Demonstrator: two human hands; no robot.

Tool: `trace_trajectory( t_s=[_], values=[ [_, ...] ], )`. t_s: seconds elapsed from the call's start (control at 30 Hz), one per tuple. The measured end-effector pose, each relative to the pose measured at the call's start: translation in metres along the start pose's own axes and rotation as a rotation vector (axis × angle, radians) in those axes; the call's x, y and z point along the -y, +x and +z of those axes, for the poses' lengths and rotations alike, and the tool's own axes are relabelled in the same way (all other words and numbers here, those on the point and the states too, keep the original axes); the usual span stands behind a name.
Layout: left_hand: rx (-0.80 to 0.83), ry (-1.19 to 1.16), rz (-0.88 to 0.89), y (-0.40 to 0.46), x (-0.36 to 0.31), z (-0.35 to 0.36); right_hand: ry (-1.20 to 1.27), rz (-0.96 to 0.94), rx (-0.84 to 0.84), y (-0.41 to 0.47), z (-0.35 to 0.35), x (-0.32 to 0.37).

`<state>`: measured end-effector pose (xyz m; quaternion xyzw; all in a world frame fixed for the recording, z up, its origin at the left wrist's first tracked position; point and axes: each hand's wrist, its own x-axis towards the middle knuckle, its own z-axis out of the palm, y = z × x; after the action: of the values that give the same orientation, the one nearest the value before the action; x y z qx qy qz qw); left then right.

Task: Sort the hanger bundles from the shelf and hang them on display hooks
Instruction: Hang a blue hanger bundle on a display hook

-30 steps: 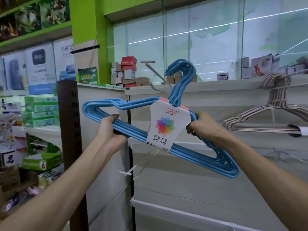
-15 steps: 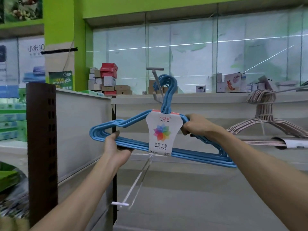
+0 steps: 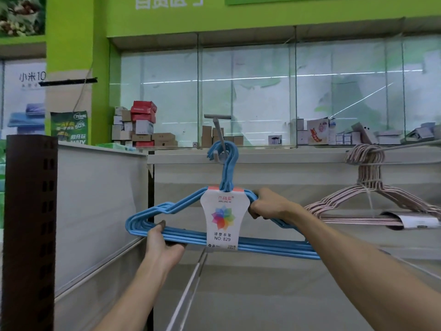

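One bundle of blue hangers (image 3: 181, 236) is held up in front of the shelving, its cluster of hook tops looped at the grey display hook (image 3: 219, 132) that juts out from the back panel — whether they rest fully on it I cannot tell. A white card label (image 3: 223, 219) with a coloured pinwheel and "NO: 829" wraps the middle of the bundle. The left hand (image 3: 164, 244) grips the bottom bars near the left corner, fingers curled under; the right hand (image 3: 267, 204) has its fingers closed round the right shoulder, just beside the label. The individual blue hangers are packed too tight to count.

To the right, a second bundle — pink hangers (image 3: 367, 204) (tied at the neck) — hangs from its own hook, its right end cut off by the frame edge. Behind, on the ledge before the glass, stands a stack of small boxes (image 3: 140, 126), red, white and brown ones, too blurred to number. A brown perforated post (image 3: 29, 223) stands at the left.
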<state>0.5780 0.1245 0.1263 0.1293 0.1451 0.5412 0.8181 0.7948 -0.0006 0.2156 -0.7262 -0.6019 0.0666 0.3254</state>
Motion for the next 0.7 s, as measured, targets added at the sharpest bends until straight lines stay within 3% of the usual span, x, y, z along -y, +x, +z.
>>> trace_trajectory(
  t_s=[0.37, 0.7],
  values=[
    [0.041, 0.132, -0.025, -0.007, 0.006, -0.007, -0.058, 0.011, 0.024, 0.002, -0.003, -0.002],
    [0.122, 0.555, -0.045, -0.054, -0.018, -0.016, -0.159, -0.066, -0.143, -0.007, -0.008, -0.006]
  ],
)
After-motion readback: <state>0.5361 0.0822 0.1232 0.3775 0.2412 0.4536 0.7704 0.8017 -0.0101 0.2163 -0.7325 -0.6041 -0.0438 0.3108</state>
